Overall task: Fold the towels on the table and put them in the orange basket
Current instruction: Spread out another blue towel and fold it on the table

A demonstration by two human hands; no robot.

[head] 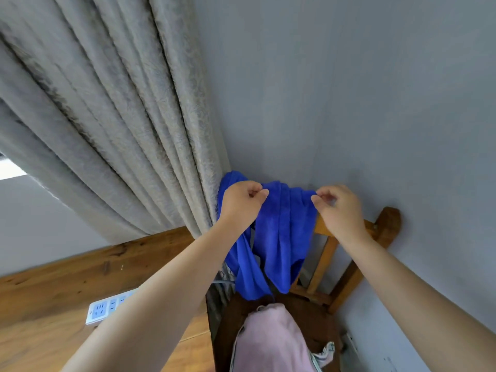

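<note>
Grey wall, curtain, wooden chair.
Left hand and right hand each pinch the blue towel's top edge.

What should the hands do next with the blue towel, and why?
Probably pull the two hands apart to stretch the top edge flat. The left hand and right hand each pinch the blue towel at its top, but it hangs bunched in folds in front of the wooden chair. It likely needs to be spread flat before folding. No orange basket is in view.
</note>
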